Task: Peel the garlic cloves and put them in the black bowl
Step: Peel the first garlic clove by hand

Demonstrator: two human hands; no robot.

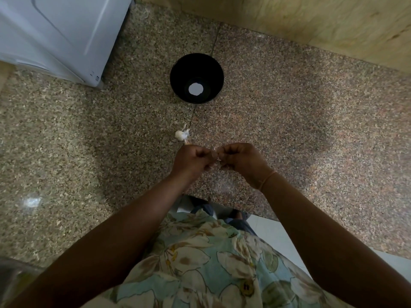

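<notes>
A black bowl [196, 70] stands on the speckled granite counter [289, 112], with a bright white spot at its bottom. Nearer to me lies a small piece of garlic with loose white skin [182, 134]. Just below it, my left hand [192, 160] and my right hand [241, 160] meet fingertip to fingertip above the counter, both curled around a small garlic clove [215, 155] that is mostly hidden between the fingers. A thin band circles my right wrist.
A white appliance [55, 34] fills the far left corner of the counter. A yellowish wall [311, 21] runs along the back. The counter's near edge lies just behind my hands, with white floor tiles [273, 236] below.
</notes>
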